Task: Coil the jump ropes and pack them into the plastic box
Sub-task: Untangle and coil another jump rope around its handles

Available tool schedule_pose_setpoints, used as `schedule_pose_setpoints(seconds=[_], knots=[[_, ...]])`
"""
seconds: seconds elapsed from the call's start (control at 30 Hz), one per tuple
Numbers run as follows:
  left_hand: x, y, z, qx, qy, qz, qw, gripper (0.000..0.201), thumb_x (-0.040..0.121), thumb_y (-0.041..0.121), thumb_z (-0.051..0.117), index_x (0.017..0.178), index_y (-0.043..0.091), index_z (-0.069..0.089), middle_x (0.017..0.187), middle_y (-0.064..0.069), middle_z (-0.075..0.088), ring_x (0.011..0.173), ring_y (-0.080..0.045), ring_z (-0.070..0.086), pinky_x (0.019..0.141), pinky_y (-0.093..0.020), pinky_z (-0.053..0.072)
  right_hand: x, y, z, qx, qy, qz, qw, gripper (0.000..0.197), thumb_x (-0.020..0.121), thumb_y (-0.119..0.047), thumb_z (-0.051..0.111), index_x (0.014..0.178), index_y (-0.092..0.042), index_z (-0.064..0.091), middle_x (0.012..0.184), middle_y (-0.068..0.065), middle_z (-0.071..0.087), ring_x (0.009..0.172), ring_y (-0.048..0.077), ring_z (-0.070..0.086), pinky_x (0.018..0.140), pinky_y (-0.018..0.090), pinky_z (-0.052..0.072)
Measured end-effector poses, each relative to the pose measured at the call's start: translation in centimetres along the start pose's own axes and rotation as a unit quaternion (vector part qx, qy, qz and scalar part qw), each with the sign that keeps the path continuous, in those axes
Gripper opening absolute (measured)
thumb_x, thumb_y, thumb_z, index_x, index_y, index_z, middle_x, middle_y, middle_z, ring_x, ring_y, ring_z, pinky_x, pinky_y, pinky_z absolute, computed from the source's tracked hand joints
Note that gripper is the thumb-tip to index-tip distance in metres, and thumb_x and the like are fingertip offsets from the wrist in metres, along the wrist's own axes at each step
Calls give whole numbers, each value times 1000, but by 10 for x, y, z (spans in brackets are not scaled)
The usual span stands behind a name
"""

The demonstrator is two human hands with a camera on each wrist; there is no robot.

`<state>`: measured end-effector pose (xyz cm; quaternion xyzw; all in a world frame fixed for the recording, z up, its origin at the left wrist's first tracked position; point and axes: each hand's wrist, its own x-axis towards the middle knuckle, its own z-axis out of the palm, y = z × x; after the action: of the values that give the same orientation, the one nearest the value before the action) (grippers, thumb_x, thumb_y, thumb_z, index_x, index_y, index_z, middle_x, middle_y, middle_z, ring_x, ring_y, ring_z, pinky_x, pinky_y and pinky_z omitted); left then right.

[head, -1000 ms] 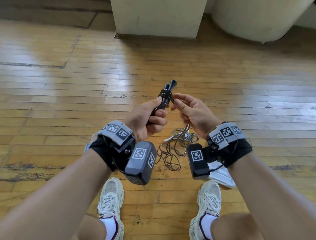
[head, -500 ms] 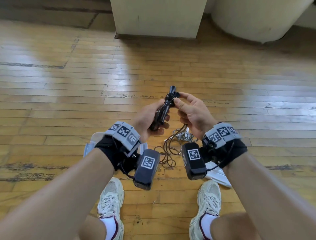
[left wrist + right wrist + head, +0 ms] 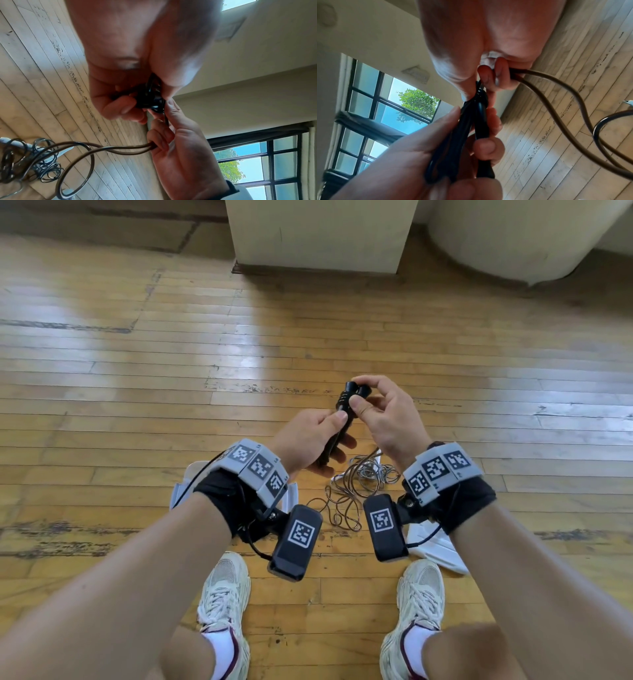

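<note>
Two black jump rope handles (image 3: 346, 405) (image 3: 453, 142) stand side by side above the floor, with dark rope wound round their upper part. My left hand (image 3: 318, 436) grips their lower half in a fist. My right hand (image 3: 380, 412) pinches the top of the handles (image 3: 150, 98) between thumb and fingers, and its lower fingers curl round two strands of brown rope (image 3: 120, 148) (image 3: 556, 86). The rope hangs down to a loose tangle of rope (image 3: 356, 487) on the floor. The plastic box (image 3: 181, 491) shows as white edges behind my left wrist.
I stand on a wooden plank floor (image 3: 137, 405), my two white sneakers (image 3: 222, 604) at the bottom. A white lid or sheet (image 3: 435, 546) lies by my right foot. A cream pillar base (image 3: 318, 234) and a rounded cream structure (image 3: 513, 237) stand at the far side.
Both hands have come lower and nearer to me with the handles. My right hand has moved from the side of the winding up onto the handle tops.
</note>
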<state>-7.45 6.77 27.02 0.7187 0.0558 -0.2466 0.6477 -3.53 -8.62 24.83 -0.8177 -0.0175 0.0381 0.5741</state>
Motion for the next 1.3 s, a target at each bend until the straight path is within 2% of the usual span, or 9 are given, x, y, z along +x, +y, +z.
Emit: schedule_pose_setpoints(seconds=[0.1,0.2,0.3,0.4,0.57,0.73,0.97,1.13,1.3], knots=[[1,0,0,49,-22,1,999,23,104,20,51,122,7,59,103,-8,70,79,-18,67,77,-39,59,2,5,3,-34,33,-13,999,16,97,-18,64,108,-28,62,105,-2,69,100,16,66,92,42,57],[5,-2,1,100,-1,12,995,20,104,10,48,122,7,57,101,-7,70,74,-18,68,79,-40,58,0,7,7,-36,34,-11,999,16,97,-17,64,109,-27,62,107,-3,69,100,14,66,92,39,56],[5,-3,1,39,30,26,998,18,105,6,45,117,6,58,86,-4,67,58,-13,60,61,-33,57,0,4,8,7,25,5,1000,22,98,-18,62,118,-27,57,105,1,71,91,10,69,82,28,58],[5,-3,2,-21,50,29,998,12,105,8,45,104,7,57,77,-3,58,48,-8,47,48,-23,41,-2,-2,9,44,6,62,997,31,101,-25,59,128,-17,47,84,-2,69,53,5,52,52,21,42],[4,0,-2,-113,38,12,993,12,105,9,45,111,5,54,75,-5,52,44,-6,36,41,-19,28,-1,-8,4,18,3,72,997,28,98,-33,63,115,-18,46,103,5,64,68,11,53,60,25,44],[4,6,-14,-265,16,-4,964,19,105,8,43,123,6,46,76,-4,52,44,-2,34,39,-14,27,-4,-16,-5,179,-93,104,974,1,101,-11,57,100,-11,57,77,3,61,60,9,49,57,21,42],[-6,17,-19,-369,-93,-24,924,13,104,14,36,117,15,31,68,5,47,37,0,29,33,-10,18,-5,-14,-15,334,-140,113,925,10,87,-13,65,85,-12,55,75,1,53,61,9,46,58,22,36],[-7,14,-19,-376,-119,0,919,30,101,31,45,123,12,41,70,6,47,38,0,31,33,-9,17,-1,-7,-13,388,-164,120,899,19,88,-14,62,107,-12,61,88,1,68,61,7,48,55,18,40],[-2,7,-16,-472,-196,-30,859,30,95,40,50,108,14,43,59,8,38,30,-3,41,27,-12,28,0,-6,-10,423,-221,113,872,63,91,-18,60,150,-8,39,106,2,63,63,3,49,56,16,40]])
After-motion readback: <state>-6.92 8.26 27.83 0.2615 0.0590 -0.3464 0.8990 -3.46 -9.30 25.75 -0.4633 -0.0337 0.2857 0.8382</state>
